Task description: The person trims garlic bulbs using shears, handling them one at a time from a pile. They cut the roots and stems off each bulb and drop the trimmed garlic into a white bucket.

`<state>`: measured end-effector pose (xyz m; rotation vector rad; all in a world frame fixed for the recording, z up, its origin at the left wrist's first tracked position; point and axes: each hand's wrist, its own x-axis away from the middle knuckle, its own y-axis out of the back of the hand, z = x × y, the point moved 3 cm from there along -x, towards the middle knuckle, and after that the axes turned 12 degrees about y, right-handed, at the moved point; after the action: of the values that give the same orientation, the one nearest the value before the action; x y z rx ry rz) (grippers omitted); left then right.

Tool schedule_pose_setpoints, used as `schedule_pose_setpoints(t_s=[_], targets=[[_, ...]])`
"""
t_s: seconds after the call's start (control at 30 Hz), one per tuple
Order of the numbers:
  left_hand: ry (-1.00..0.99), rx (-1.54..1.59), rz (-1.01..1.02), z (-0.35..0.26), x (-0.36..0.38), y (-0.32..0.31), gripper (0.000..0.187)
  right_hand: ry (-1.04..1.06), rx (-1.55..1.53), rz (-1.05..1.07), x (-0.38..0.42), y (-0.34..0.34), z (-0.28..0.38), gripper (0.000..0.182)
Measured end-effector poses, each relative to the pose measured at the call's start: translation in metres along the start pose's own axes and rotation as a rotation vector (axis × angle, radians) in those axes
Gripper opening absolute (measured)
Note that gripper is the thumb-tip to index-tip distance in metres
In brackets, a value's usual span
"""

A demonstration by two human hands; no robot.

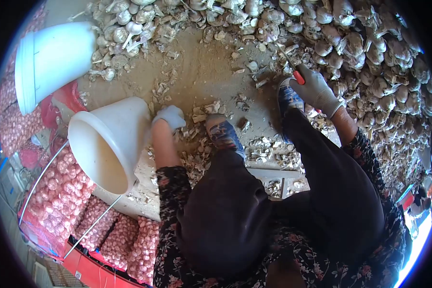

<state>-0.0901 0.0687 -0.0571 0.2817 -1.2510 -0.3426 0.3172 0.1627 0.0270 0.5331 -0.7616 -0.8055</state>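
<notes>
My right hand (317, 90), in a grey glove, is closed around the red handle of a metal tool (298, 77). Its thin blade points up and left toward the garlic pile (369, 67). My left hand (171, 116), in a pale glove, is low over the floor beside the white bucket (141, 113), left of my shoe (223, 132). The fingers of that hand are blurred, and whether they hold anything cannot be made out. The white bucket lies tipped, its open mouth facing me, with no garlic visible inside.
A second white bucket (62, 60) lies on its side at the upper left. Net bags of garlic (60, 192) stand at the lower left, by a red metal edge (89, 269). Dry husks (269, 149) litter the floor around my shoes. More bulbs (129, 29) lie along the top.
</notes>
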Motion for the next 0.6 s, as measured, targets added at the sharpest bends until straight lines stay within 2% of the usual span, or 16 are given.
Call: schedule_pose_setpoints(t_s=[0.07, 0.13, 0.2, 0.27, 0.3, 0.33, 0.4, 0.43, 0.57, 0.6], targets=[[-0.121, 0.507, 0.129, 0.016, 0.008, 0.034, 0.027, 0.016, -0.024, 0.039, -0.003, 0.000, 0.008, 0.031], [-0.057, 0.871, -0.367, 0.014, 0.009, 0.107, 0.035, 0.032, 0.019, 0.115, -0.006, 0.000, 0.017, 0.031], [0.130, 0.771, -0.923, -0.005, 0.005, 0.164, 0.049, 0.060, 0.017, 0.123, -0.008, 0.001, 0.022, 0.032], [0.141, 0.642, -0.842, -0.028, -0.020, 0.180, 0.059, 0.067, 0.023, 0.148, -0.009, 0.002, 0.027, 0.033], [0.268, 0.582, -0.823, -0.039, -0.025, 0.179, 0.058, 0.093, 0.036, 0.134, -0.010, -0.001, 0.023, 0.035], [0.263, 0.580, -0.822, -0.041, -0.027, 0.176, 0.058, 0.088, 0.035, 0.133, -0.008, -0.002, 0.022, 0.035], [0.110, 0.943, -0.668, -0.039, -0.043, 0.158, 0.061, 0.063, 0.030, 0.184, -0.007, -0.007, 0.020, 0.036], [-0.294, 1.335, -0.368, -0.034, -0.076, 0.135, 0.063, 0.053, 0.028, 0.215, -0.005, -0.006, 0.023, 0.037], [-0.268, 1.322, -0.307, -0.057, -0.026, 0.091, 0.064, 0.112, 0.067, 0.222, 0.001, -0.021, 0.017, 0.036], [-0.207, 1.124, -0.551, -0.064, -0.013, 0.087, 0.065, 0.138, 0.067, 0.200, 0.001, -0.023, 0.019, 0.032]])
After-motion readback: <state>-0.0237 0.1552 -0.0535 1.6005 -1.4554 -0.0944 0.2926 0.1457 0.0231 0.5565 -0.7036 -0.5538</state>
